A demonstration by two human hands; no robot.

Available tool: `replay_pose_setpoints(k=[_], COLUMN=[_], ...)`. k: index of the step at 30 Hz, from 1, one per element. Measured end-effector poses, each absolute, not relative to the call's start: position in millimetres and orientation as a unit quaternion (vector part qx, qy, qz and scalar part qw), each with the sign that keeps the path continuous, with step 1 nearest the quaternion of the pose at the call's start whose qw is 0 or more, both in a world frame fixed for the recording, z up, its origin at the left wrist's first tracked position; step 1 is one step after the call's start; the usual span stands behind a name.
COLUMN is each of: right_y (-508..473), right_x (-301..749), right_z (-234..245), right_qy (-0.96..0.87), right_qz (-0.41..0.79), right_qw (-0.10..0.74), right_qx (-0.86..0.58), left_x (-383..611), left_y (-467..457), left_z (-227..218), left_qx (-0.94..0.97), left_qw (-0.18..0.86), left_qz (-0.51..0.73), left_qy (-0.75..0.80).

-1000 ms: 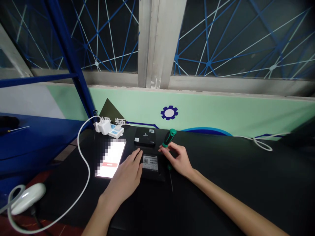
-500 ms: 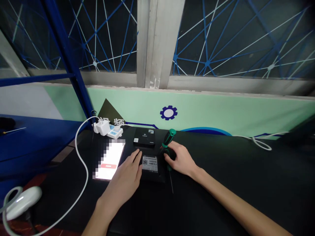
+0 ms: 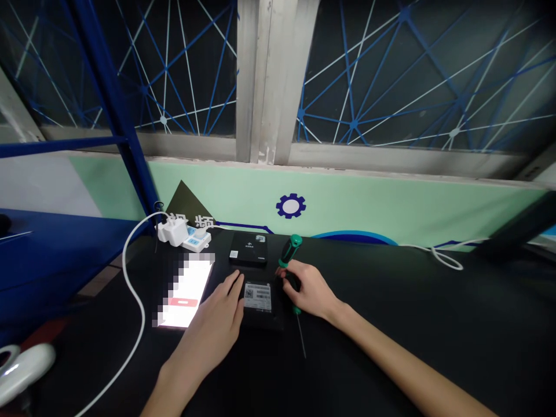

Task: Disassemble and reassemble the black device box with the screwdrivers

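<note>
My left hand (image 3: 219, 310) lies with fingers stretched out along the left edge of a flat black box (image 3: 263, 321), whose upper face carries a white label (image 3: 258, 296). At the box's right side, my right hand (image 3: 310, 286) is closed round the lower part of a tilted screwdriver (image 3: 291, 250) with a green-and-black handle. Its tip is hidden by the fingers. Under the same hand a second green-collared screwdriver (image 3: 297, 311) lies on the black table, shaft toward me; the hand covers most of its handle.
Behind the labelled box sits another thin black box (image 3: 248, 249). A lit phone or tablet screen (image 3: 186, 292), partly pixelated, lies to the left. A white power strip (image 3: 196, 237) with plugs and a white cable (image 3: 138, 301) are beyond it. A white rounded device (image 3: 28, 370) stands lower left.
The whole view has shifted slightly, so things sit a little further left and lower. Both hands keep nearly the same places at the box, and the right still grips the screwdriver.
</note>
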State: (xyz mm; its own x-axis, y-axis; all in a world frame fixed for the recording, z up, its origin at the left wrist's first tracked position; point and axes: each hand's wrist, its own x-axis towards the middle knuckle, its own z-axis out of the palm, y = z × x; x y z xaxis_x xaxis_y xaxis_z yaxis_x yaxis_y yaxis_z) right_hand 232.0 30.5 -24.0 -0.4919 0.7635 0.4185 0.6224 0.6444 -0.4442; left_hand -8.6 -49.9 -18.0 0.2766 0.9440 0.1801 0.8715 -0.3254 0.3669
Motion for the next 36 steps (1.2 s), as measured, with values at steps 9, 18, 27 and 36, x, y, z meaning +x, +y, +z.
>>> replay_pose_setpoints(k=[9,18,27,36], right_y=[26,22,23,24], right_x=[230,224,222,222], right_z=[-21,-20,-25,-25], right_qy=[-0.835,-0.826,-0.809,-0.809], right_qz=[0.042,0.106,0.157,0.146], right_qw=[0.375,0.409,0.45,0.444], right_qx=[-0.4,-0.372,-0.344,-0.356], left_x=[-8,-7,-8,-9], left_y=[-52,-51,-50,-50], left_z=[-17,-15,-16,-20], left_qx=[0.785,0.785,0.786,0.786], left_qw=[0.103,0.106,0.108,0.103], left_qz=[0.201,0.198,0.196,0.21], left_qy=[0.577,0.577,0.576,0.572])
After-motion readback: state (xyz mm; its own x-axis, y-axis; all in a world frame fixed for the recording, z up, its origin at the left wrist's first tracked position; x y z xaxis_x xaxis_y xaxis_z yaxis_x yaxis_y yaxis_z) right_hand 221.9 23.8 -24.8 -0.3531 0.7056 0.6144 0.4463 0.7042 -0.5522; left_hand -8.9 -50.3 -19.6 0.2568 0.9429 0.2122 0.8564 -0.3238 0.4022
